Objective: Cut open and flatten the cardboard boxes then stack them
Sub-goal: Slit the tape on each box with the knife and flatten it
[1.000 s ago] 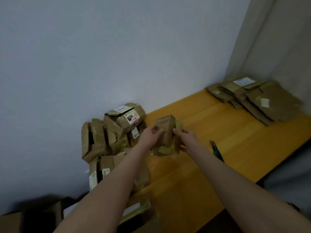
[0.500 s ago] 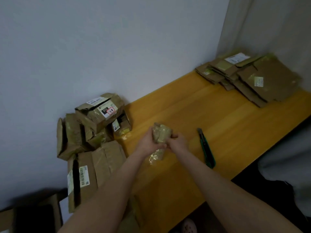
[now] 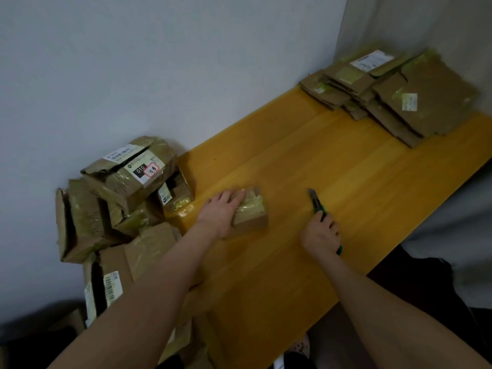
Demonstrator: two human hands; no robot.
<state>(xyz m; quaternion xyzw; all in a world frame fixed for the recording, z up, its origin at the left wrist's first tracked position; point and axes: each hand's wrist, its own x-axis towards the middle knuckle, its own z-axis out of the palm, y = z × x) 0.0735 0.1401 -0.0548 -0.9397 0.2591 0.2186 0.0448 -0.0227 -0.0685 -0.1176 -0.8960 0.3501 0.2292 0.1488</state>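
Left grip (image 3: pixel 222 209) flat on small taped box (image 3: pixel 253 218), right grip (image 3: pixel 319 235) clasping green knife (image 3: pixel 316 203)

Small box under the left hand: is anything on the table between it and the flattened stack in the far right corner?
Nothing visible. Only bare tabletop lies between the small box and the flattened stack. The right hand with the cutter sits nearer than that line.

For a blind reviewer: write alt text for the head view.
A person's left hand presses a small taped box onto a yellow table while the right hand grips a green utility knife. Piled boxes sit left, flattened cardboard far right.
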